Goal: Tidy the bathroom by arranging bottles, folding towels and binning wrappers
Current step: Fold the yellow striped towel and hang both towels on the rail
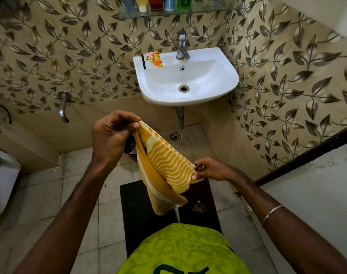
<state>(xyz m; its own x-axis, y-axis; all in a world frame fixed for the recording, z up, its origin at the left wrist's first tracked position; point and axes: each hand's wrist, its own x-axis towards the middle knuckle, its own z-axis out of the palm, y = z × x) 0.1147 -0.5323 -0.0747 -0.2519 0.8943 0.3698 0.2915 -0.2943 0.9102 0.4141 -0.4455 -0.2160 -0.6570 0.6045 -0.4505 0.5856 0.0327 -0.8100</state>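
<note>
Orange striped towel (164, 165) held in mid-air before the sink (188, 95), doubled over, lower end hanging. Left hand (113, 135) pinches upper corners; right hand (212, 170) pinches the lower-right edge; hands apart. Folding step looks under way. Next move likely: bring the corners together, keep the edges aligned. Orange wrapper (154, 59) sits on sink rim, unbinned. Bottles (156, 3) line the glass shelf (178, 11) above.

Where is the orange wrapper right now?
In the head view, the torn orange wrapper lies on the back left rim of the white wall-mounted sink, left of the chrome tap, beside a thin black strip.
</note>
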